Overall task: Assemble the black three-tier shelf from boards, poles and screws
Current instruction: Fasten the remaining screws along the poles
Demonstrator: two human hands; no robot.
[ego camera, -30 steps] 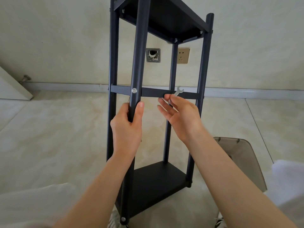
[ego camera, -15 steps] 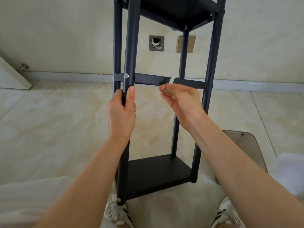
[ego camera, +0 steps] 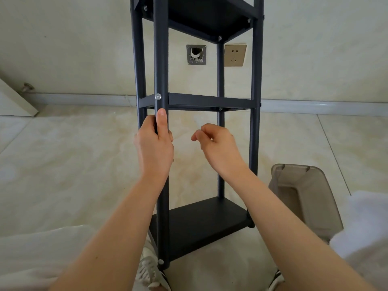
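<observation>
The black three-tier shelf stands upright on the tiled floor in front of me, with a top board (ego camera: 199, 13), a middle board (ego camera: 210, 100) and a bottom board (ego camera: 201, 223) between its poles. My left hand (ego camera: 154, 148) grips the front-left pole (ego camera: 161, 59) just below the middle board, thumb pointing up under a silver screw (ego camera: 157, 96). My right hand (ego camera: 218, 145) hovers inside the frame below the middle board, touching no part of it. Its fingers are curled around a small silvery wrench, of which only a glint shows.
A translucent grey plastic box (ego camera: 304, 198) lies on the floor right of the shelf, beside white cloth (ego camera: 361, 227). A wall socket (ego camera: 234, 55) and an open wall box (ego camera: 196, 54) sit behind the shelf. My shoes (ego camera: 149, 267) are at the shelf's foot.
My right hand has dropped from the middle board's front edge to below it and curled in, hiding the wrench. My left hand still grips the same pole.
</observation>
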